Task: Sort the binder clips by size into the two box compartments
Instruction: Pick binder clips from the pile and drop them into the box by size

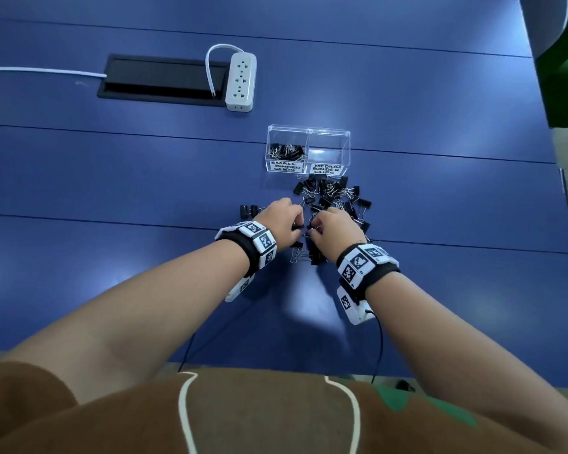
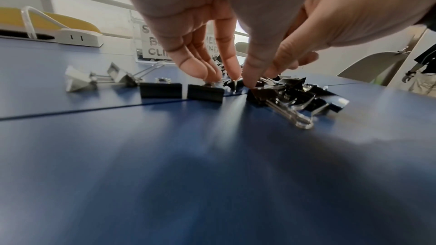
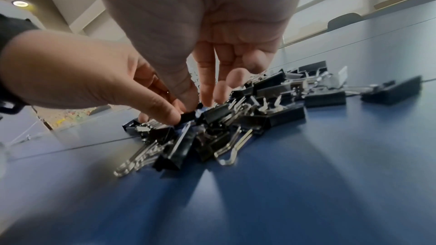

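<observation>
A heap of black binder clips [image 1: 333,194] lies on the blue table [image 1: 112,178], just in front of a clear two-compartment box [image 1: 309,131]. Its left compartment, labelled SMALL BINDER CLIPS [image 1: 287,151], holds several clips. The right one, labelled MEDIUM [image 1: 328,152], looks empty. Both hands are in the near part of the heap. My left hand [image 1: 296,225] pinches a small black clip [image 3: 188,117] between thumb and forefinger [image 2: 230,66]. My right hand [image 3: 199,104] points down right beside it, its thumb and forefinger closed on another small clip. A short row of clips [image 2: 160,90] sits to the left.
A white power strip [image 1: 240,81] and a black cable hatch [image 1: 164,79] lie far back on the left. Thin black wrist-camera cables [image 1: 379,348] run over the table's near edge. A green chair [image 1: 563,70] stands past the right end of the table.
</observation>
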Demonstrator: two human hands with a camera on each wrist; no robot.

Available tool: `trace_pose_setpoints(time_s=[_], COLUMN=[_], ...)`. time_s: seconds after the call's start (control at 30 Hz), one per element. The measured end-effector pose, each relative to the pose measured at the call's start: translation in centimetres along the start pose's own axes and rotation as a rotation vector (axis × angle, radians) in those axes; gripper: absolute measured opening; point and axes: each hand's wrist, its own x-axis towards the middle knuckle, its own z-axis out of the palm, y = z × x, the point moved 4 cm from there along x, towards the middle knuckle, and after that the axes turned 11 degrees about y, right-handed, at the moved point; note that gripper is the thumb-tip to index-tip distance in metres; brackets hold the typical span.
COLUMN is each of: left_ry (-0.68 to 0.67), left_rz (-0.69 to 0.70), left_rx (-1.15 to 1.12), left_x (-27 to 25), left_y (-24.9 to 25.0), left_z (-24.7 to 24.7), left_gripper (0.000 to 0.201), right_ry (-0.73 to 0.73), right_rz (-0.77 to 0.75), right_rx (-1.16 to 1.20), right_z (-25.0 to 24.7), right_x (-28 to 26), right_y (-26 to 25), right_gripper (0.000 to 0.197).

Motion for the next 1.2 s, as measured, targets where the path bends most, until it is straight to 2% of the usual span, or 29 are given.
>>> trace_pose_setpoints(time_s=[0.13, 0.3, 0.5, 0.63, 0.8, 0.9, 1.03, 1.1, 1.2], left_ry=[-0.011, 0.137, 0.087, 0.079, 0.102, 0.100, 0.139, 0.133, 0.116], left_rz=[-0.017, -0.138, -0.183, -0.209, -0.243, -0.313, -0.367, -0.345, -0.263], left_rx=[0.020, -0.038, 0.004, 0.012, -0.097, -0.143, -0.209, -0.195, -0.140], left_x=[-0.3, 0.9, 2.2, 2.3, 1.7, 1.3, 1.0, 1.0, 1.7], left_y=[-0.4, -0.6, -0.1, 0.0, -0.5, -1.1, -1.6, -1.5, -0.7], left_z=[-0.6, -1.2, 0.0, 0.1, -0.6, -1.0, -1.6, -1.9, -1.8], left_gripper=[0.012, 0.018, 0.034, 0.028, 0.016, 0.012, 0.015, 0.021, 0.018], right_ry=[-0.010, -0.007, -0.022, -0.010, 0.139, 0.120, 0.087, 0.055, 0.069], right_rz=[0.015, 0.049, 0.034, -0.005, 0.133, 0.171, 0.087, 0.034, -0.023], right_rx=[-0.081, -0.050, -0.024, 0.018, 0.304, 0.333, 0.284, 0.232, 0.154], right_z=[0.6, 0.6, 1.2, 0.9, -1.2, -1.4, -1.0, -0.4, 0.5], right_x=[0.5, 0.6, -0.6, -1.1, -1.1, -1.0, -0.7, -0.6, -0.2], right_y=[-0.5, -0.9, -0.5, -0.4, 1.4, 2.1, 1.2, 0.5, -0.3], right_gripper=[0.028, 0.015, 0.028, 0.023, 0.011, 0.014, 0.015, 0.016, 0.028])
